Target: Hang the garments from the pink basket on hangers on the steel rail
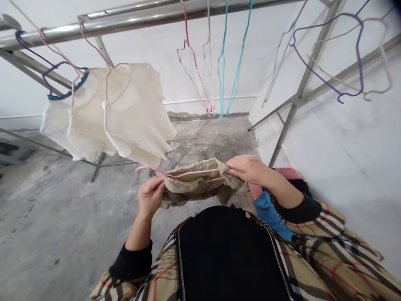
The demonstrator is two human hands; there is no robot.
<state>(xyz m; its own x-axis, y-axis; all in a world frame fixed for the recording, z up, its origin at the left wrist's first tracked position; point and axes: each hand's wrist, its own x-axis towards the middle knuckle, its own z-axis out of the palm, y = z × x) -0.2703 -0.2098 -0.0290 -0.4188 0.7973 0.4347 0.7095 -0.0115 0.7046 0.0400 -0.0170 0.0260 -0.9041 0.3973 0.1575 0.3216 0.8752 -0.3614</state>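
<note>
A beige cloth garment (pixel 194 190) is stretched between my two hands in front of my body. Inside its opening lies a pink wire hanger (pixel 191 172), whose hook sticks out past the left edge of the cloth. My left hand (pixel 151 194) pinches the left corner of the garment, close to the hanger's hook. Thumb and fingers of my right hand (pixel 247 168) are closed on the opposite corner. The lower part of the garment hangs in folds, partly hidden behind a black bag on my chest (pixel 230 255).
Above runs a metal rail (pixel 138 27) with several cream tops (pixel 138 104) on hangers at the left. Bare hangers hang further along, including blue ones (pixel 223 71) and a purple one (pixel 360 54). By my right arm stands a pink tub (pixel 286 172) with clothes, near a blue cloth (pixel 271 213).
</note>
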